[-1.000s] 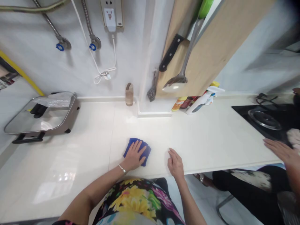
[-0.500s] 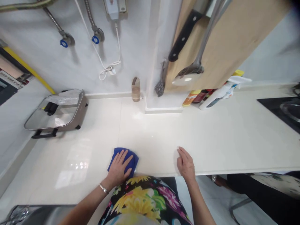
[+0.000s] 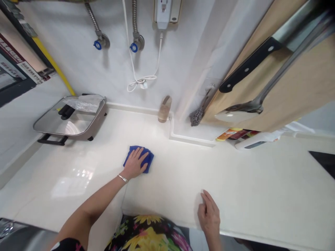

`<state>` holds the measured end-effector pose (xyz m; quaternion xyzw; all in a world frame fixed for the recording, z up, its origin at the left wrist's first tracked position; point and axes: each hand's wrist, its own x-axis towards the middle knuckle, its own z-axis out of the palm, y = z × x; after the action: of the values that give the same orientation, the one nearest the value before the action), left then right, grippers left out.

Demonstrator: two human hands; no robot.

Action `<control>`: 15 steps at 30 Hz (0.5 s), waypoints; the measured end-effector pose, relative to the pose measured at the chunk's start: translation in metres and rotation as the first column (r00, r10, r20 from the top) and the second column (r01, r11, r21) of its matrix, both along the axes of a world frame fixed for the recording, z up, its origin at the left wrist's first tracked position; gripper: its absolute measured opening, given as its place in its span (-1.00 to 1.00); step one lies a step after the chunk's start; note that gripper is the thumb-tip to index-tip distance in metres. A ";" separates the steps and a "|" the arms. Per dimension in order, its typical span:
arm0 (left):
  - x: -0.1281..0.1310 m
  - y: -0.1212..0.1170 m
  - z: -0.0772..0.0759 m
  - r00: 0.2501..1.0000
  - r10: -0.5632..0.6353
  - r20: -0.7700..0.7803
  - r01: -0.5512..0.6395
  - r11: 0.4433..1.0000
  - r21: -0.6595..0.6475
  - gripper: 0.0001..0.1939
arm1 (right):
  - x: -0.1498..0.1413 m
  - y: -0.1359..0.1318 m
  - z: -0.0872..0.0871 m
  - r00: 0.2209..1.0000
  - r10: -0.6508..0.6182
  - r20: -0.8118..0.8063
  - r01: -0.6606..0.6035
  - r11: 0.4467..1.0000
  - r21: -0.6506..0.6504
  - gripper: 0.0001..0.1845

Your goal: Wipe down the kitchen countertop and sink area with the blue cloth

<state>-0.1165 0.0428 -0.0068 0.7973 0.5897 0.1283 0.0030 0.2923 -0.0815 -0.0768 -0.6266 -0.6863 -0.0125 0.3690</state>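
A folded blue cloth [image 3: 147, 161] lies on the white countertop, left of the middle. My left hand [image 3: 134, 164] rests flat on top of it with spread fingers, covering part of the cloth. A silver bracelet circles that wrist. Farther right, near the counter's front edge, my right hand [image 3: 209, 214] is on or just over the bare surface. Its fingers are loosely bent with a gap at the thumb, and nothing shows in them.
An electric pan [image 3: 89, 129] with a glass lid stands at the back left. Against the wall is a small brownish container [image 3: 164, 111]. A knife [image 3: 246, 69], a metal spatula [image 3: 258, 101] and a scrubber [image 3: 196, 116] hang at right, above several bottles [image 3: 251, 141].
My left hand and the blue cloth have moved forward over the counter, away from the front edge. My right hand stays near that edge. The view has turned and shifted.
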 end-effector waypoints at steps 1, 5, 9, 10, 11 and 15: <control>0.000 0.015 -0.001 1.000 0.015 0.005 -0.015 1.000 0.012 -0.45 | -0.001 0.000 0.001 1.000 -0.007 0.005 0.007 1.000 -0.005 -0.62; -0.004 0.073 -0.005 0.998 0.061 0.025 -0.062 0.997 0.049 -0.44 | -0.001 0.000 0.002 1.000 -0.011 0.020 0.012 0.999 -0.039 -0.61; -0.007 0.130 -0.007 0.993 0.094 0.065 -0.098 0.994 0.053 -0.43 | 0.006 0.002 -0.002 1.000 0.011 0.023 -0.009 0.998 -0.066 -0.60; -0.007 0.144 -0.007 0.991 0.111 0.075 -0.115 0.992 0.051 -0.43 | 0.008 0.002 -0.003 0.999 0.020 0.026 -0.018 0.998 -0.067 -0.59; -0.007 0.157 -0.008 0.988 0.132 0.083 -0.136 0.989 0.048 -0.43 | 0.010 0.001 -0.005 0.999 0.031 0.029 -0.029 0.997 -0.070 -0.58; -0.005 0.203 -0.011 0.969 0.222 0.110 -0.228 0.973 0.040 -0.40 | 0.017 0.000 -0.012 0.999 0.027 0.039 -0.024 0.997 -0.075 -0.54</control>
<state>-0.1216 0.2454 -0.0173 0.7171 0.6719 0.1850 -0.0016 0.3092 -0.0815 -0.0891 -0.6309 -0.7014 0.0051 0.3316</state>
